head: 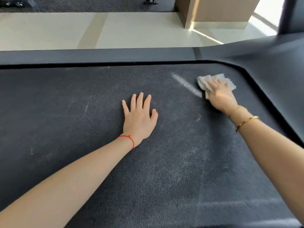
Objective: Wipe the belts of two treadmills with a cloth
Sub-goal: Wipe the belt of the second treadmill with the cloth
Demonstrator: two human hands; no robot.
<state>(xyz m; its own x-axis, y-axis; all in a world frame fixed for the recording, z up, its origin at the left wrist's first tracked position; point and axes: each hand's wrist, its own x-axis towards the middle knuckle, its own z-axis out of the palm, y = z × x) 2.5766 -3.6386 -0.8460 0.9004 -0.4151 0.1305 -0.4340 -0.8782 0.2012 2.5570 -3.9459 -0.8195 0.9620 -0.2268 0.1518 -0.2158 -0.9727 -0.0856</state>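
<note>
Dark textured belt (82,129) lies under both your hands: your left hand (139,119) rests flat, fingers spread, mid-belt; your right hand (220,96) presses the white cloth (204,82) far right

Both my forearms bare, no sleeves. Thin red string bracelet (128,138) on my left wrist; slim gold bangle (246,122) on my right.

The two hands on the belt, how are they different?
The left hand lies flat and bare on the belt, fingers spread; the right hand presses a pale cloth down. The left wrist wears a red string, the right a gold bracelet. The right reaches farther. Both rest on the same belt.
</note>
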